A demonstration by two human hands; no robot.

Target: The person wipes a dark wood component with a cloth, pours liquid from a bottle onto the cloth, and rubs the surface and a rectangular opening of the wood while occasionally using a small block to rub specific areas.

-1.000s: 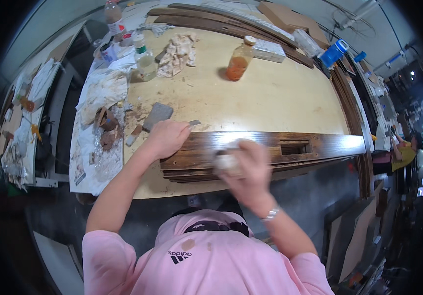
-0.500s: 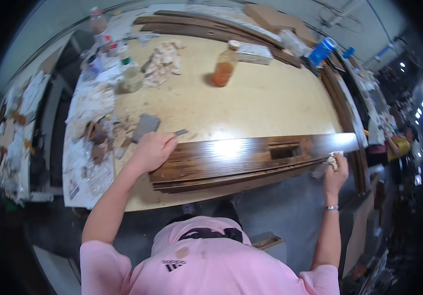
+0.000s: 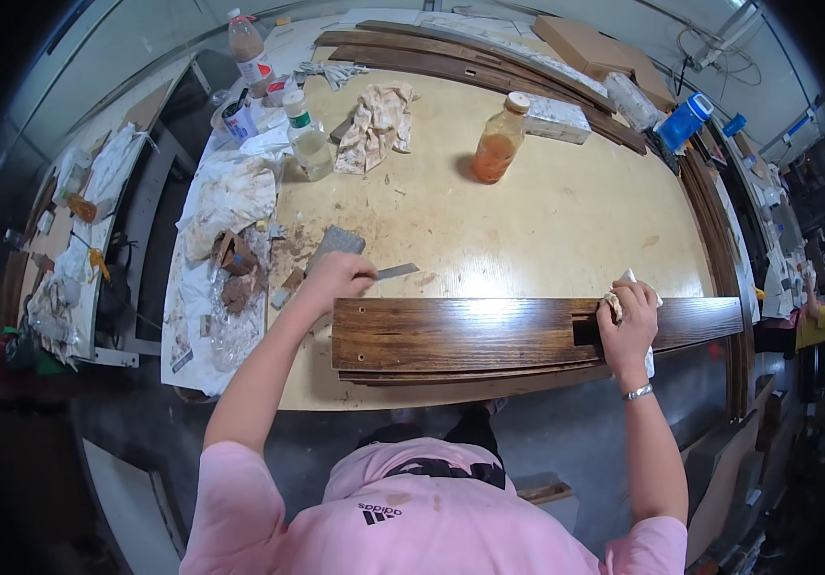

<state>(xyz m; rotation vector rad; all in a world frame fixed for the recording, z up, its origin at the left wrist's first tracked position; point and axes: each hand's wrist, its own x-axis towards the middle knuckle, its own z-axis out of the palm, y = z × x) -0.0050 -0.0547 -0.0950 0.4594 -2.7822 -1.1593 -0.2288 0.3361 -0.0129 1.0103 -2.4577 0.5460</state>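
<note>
Right hand [image 3: 629, 321] back from board's far right end, now near slot [image 3: 585, 332], fist closed round white rag [image 3: 635, 287]. Wiping pass likely returning. Left hand [image 3: 336, 279] flat, holding nothing, pinning dark board [image 3: 470, 333] at 9 o'clock end. Scraper [image 3: 395, 272] just beside.
</note>
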